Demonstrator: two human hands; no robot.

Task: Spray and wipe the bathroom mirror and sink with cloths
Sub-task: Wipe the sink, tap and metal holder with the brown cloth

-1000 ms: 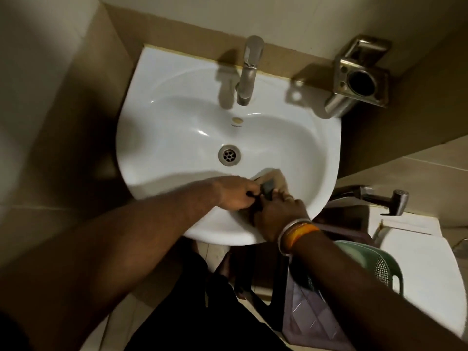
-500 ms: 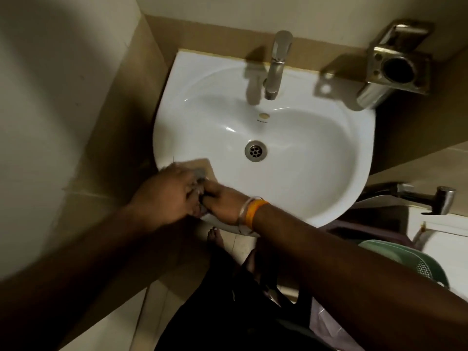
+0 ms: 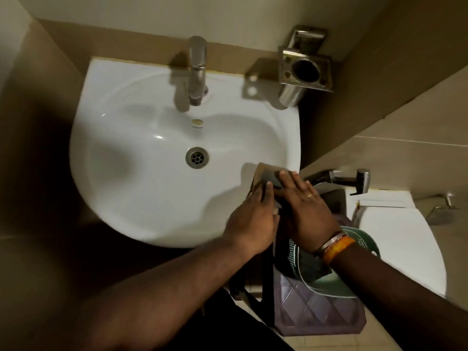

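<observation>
Sink: white ceramic wall-hung sink (image 3: 141, 173), seen from above, with a round metal drain (image 3: 197, 157) in the bowl's middle.
Cloth: dark grey-and-tan folded cloth (image 3: 269, 177) lying on the sink's front-right rim, under both hands.
Left hand: left hand (image 3: 253, 219) flat, fingers straight, pressing the cloth's near edge.
Right hand: right hand (image 3: 305, 206) just beside it, fingers extended and spread on the cloth; a ring on one finger, a metal bangle and orange band (image 3: 334, 245) at the wrist.
Tap: chrome pillar tap (image 3: 197, 69) at the back rim.
Wall fitting: steel tumbler holder (image 3: 304, 69) right of the tap.
Below right: green perforated plastic basket (image 3: 354, 264) on a purple stool (image 3: 314, 315).
</observation>
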